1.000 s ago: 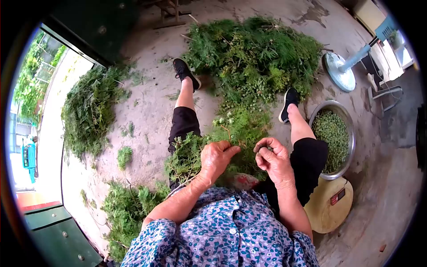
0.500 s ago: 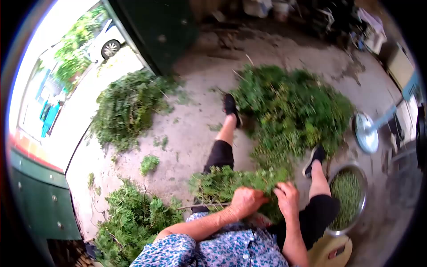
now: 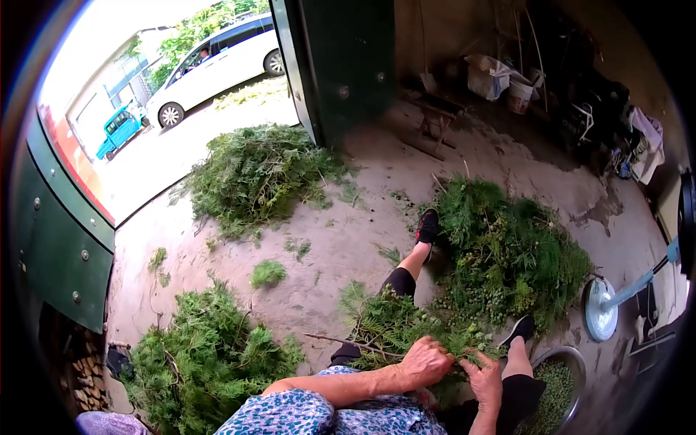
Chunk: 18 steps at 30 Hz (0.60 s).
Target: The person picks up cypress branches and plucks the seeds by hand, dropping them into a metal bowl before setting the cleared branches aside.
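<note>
Across my lap lies a leafy evergreen branch (image 3: 391,322), its thin woody stem sticking out to the left. My left hand (image 3: 428,361) is closed around the branch near its right part. Close beside it, my right hand (image 3: 482,378) has thumb and fingers pinched together at the green tips; what exactly sits between them is too small to make out. To the right of my leg, a metal basin (image 3: 578,395) holds many small green cones or berries (image 3: 551,391), partly hidden by my knee.
A big heap of cut greenery (image 3: 507,254) lies between my feet. Other piles rest at the doorway (image 3: 261,177) and at my left (image 3: 206,355). A blue stand fan base (image 3: 600,312) stands right. Beyond the green door (image 3: 348,72) are a white van (image 3: 217,61) and a blue three-wheeler (image 3: 122,130).
The view has tilted up and turned left, showing the whole van outside. My hands stay on the branch; the fingers have shifted slightly, and the two hands are closer together.
</note>
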{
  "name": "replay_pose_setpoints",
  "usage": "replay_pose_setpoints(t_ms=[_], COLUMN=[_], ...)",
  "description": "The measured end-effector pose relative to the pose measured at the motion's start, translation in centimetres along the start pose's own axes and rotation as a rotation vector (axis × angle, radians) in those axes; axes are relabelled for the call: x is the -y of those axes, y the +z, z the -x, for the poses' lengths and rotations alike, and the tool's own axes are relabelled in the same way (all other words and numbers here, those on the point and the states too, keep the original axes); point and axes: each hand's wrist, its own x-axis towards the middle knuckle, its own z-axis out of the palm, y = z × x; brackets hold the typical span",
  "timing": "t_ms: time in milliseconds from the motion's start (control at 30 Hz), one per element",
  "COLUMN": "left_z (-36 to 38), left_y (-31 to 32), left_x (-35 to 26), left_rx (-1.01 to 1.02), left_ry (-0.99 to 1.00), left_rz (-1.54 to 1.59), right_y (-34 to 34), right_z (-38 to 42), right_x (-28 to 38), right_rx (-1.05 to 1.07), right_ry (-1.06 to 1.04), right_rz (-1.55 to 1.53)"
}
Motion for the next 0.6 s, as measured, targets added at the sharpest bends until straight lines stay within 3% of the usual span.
replay_pose_setpoints(t_ms=[133, 167, 267, 300, 500, 600], left_z=[-0.5, -0.9, -1.0, -0.8, -0.1, 0.4], left_y=[-2.7, -3.7, -4.9, -5.0, -6.8, -6.1], left_x=[-1.2, -1.7, -2.2, -2.3, -3.5, -2.8], left_rx=[-0.009, 0.007, 0.014, 0.009, 0.006, -0.129], left_ry=[-0.055, -0.068, -0.128, -0.150, -0.320, -0.391], left_rz=[0.039, 0.030, 0.063, 0.098, 0.144, 0.334], right_y=[0.3, 0.6, -0.2, -1.1, -2.3, -2.2], right_z=[0.7, 0.5, 1.7, 1.4, 1.6, 1.4], right_x=[2.9, 2.2, 5.4, 4.6, 5.4, 5.5], right_rx=[-0.199, -0.275, -0.310, -0.268, -0.178, -0.124], right_ry=[-0.114, -0.232, 0.048, 0.052, -0.047, -0.017], right_rz=[-0.171, -0.080, -0.517, -0.791, -1.070, -1.263])
